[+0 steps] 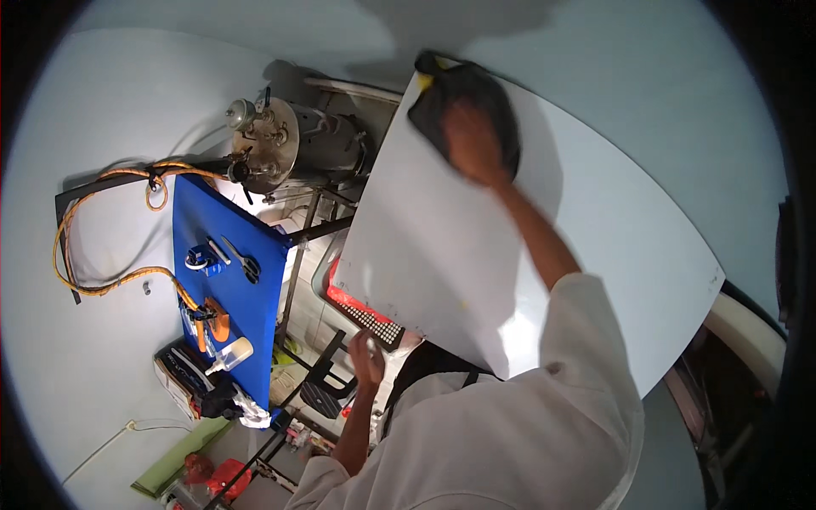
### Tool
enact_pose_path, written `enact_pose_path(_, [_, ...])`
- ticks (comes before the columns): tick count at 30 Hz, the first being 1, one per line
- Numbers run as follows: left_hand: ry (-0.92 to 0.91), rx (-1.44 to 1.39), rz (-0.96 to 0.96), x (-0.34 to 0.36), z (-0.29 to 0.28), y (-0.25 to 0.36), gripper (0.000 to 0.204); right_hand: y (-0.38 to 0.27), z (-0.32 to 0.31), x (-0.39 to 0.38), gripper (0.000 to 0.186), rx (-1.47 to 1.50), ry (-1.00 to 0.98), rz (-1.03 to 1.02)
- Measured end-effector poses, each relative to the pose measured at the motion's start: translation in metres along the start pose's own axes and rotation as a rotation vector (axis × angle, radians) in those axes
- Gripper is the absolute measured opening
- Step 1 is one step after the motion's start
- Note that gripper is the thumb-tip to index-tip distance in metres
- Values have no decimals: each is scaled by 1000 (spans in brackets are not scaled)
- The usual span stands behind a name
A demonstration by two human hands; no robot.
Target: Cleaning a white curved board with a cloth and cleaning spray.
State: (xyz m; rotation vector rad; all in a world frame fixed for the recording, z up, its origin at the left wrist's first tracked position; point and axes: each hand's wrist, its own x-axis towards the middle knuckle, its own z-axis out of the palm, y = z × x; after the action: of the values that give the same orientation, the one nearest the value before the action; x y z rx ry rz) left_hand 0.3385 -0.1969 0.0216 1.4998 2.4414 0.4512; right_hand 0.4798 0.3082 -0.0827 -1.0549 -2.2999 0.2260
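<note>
My right hand (469, 140), slightly blurred, presses on a dark cloth (488, 106) with a bit of yellow at its top left. The cloth lies on the upper part of a large white board or tabletop (425, 246), and a shadow falls beside it. My left hand (366, 361) is low beside the board's lower-left edge, fingers curled round something pale that I cannot make out. Just below that edge is a red item (344, 297) by a dotted dark panel (378, 327).
A blue bench top (246, 297) on the left holds scissors (246, 263), a bottle (234, 353) and orange-handled tools (212, 323). An orange hose (110, 276) loops around it. A steel tank (327, 144) stands behind. A black step-like frame (327, 391) is below my left side.
</note>
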Motion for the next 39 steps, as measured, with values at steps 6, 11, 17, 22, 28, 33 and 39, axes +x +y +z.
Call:
enact_pose_path(6, [-4,51,-290,-53,-15,-42,32,-245,-25,-231,58,433,-591,-667])
enact_pose_path(11, [-4,62,-344,-72,-24,-49,34,-191,-12,-235,38,681,-724,-603])
enact_pose_path(17, [44,-62,-459,-113,-21,-54,34,32,-47,-21,35,119,-85,-212])
enact_pose_path(22, [125,-79,-652,-162,-6,-73,32,57,-50,-3,44,-166,-160,89])
enact_pose_path(28, [61,-53,-678,-156,-8,-77,24,-166,-51,-201,45,315,-497,-331])
enact_pose_path(33, [39,14,-357,-99,-15,-67,14,-135,-63,-234,46,613,-804,-483])
enact_pose_path(39, [6,-73,-360,-70,-13,-56,12,100,-95,-62,32,149,-16,130])
